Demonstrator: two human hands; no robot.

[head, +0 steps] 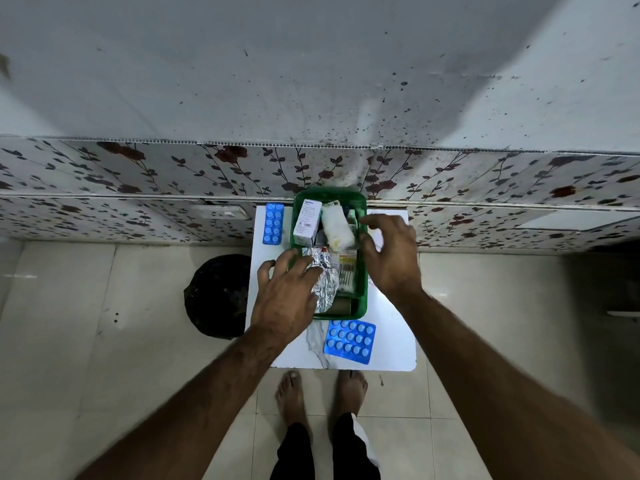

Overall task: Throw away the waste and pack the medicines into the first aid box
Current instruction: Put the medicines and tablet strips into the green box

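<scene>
A green first aid box (362, 306) stands on a small white table (388, 327). Inside it lie a white medicine carton (306, 221), a white bandage roll (337, 228) and a crumpled silver foil strip (325, 277). My left hand (289, 289) rests over the box's left rim, fingers spread, touching the foil strip. My right hand (389, 256) hovers over the box's right rim with its fingers apart and nothing in it. One blue blister pack (349, 341) lies on the table in front of the box. Another blue blister pack (273, 223) lies to the box's far left.
A black bin (216, 296) stands on the tiled floor left of the table. A wall with floral panels (138, 174) rises right behind the table. My bare feet (322, 393) stand at the table's near edge.
</scene>
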